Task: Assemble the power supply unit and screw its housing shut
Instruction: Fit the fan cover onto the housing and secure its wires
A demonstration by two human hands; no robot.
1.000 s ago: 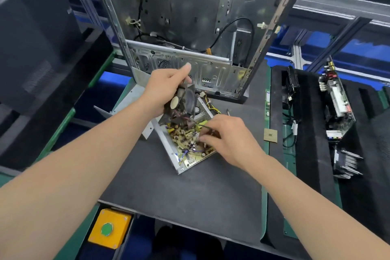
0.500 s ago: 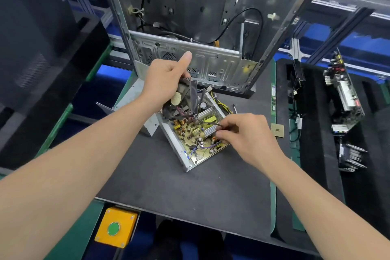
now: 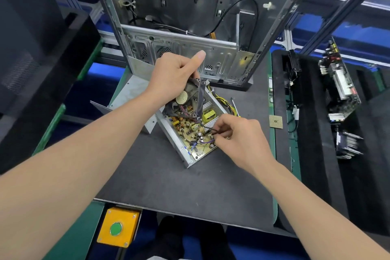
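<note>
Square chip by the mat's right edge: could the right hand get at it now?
Probably yes: only bare mat lies between the right hand and the square chip. It pinches a dark wire, though, and must release that first.

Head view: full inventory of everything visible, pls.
power supply housing: 1, silver, open, centre of mat
circuit board: 1, yellow, inside the housing
fan: 1, black, held over the housing
fan wires: a few, dark, from fan to right hand
housing cover: 1, silver, left of the housing
PC case: 1, silver, upright behind the mat
CPU chip: 1, tan, at mat's right edge
mat: 1, dark grey, under the housing
button box: 1, yellow with green button, near edge
foam tray: 1, black, far right
hands: left hand grips the fan; right hand pinches the fan wires
</note>
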